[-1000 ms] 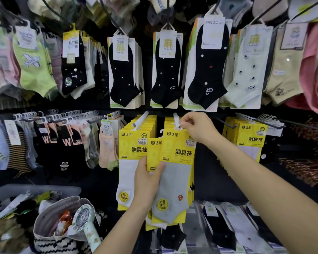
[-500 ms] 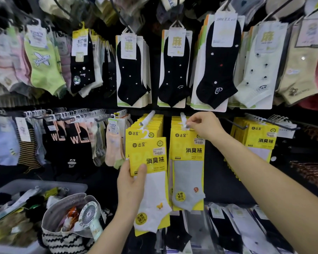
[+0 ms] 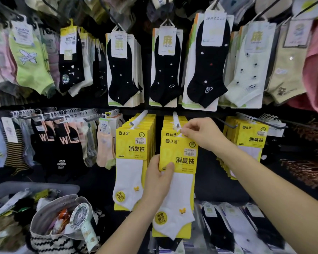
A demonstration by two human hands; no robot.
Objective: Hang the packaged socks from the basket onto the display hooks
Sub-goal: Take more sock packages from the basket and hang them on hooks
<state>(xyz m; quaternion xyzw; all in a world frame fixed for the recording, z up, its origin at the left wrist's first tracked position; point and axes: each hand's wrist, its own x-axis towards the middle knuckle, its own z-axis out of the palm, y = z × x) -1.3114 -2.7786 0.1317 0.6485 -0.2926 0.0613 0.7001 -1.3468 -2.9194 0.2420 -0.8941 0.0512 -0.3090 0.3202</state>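
Note:
A yellow-carded pack of white socks (image 3: pixel 180 182) is held in front of the middle yellow stack. My left hand (image 3: pixel 158 182) grips its left edge below the yellow header. My right hand (image 3: pixel 204 134) pinches the pack's top right corner at the tip of the white display hook (image 3: pixel 175 120). Whether the pack's hole sits on the hook is hidden by my fingers. Another white hook (image 3: pixel 139 119) to the left carries a full stack of the same yellow packs (image 3: pixel 134 162). The grey basket (image 3: pixel 35 187) with loose sock packs sits at the lower left.
A third yellow stack (image 3: pixel 251 138) hangs at the right. Black socks on white cards (image 3: pixel 165 66) fill the row above. Dark socks (image 3: pixel 61 143) hang at the left. A bag with a small hand fan (image 3: pixel 79 217) stands by the basket. More packs (image 3: pixel 233 226) lie below.
My left hand has carried the white sock pack rightward, from the left stack to in front of the middle stack. My right hand now pinches its top at the hook. The grey pack is covered.

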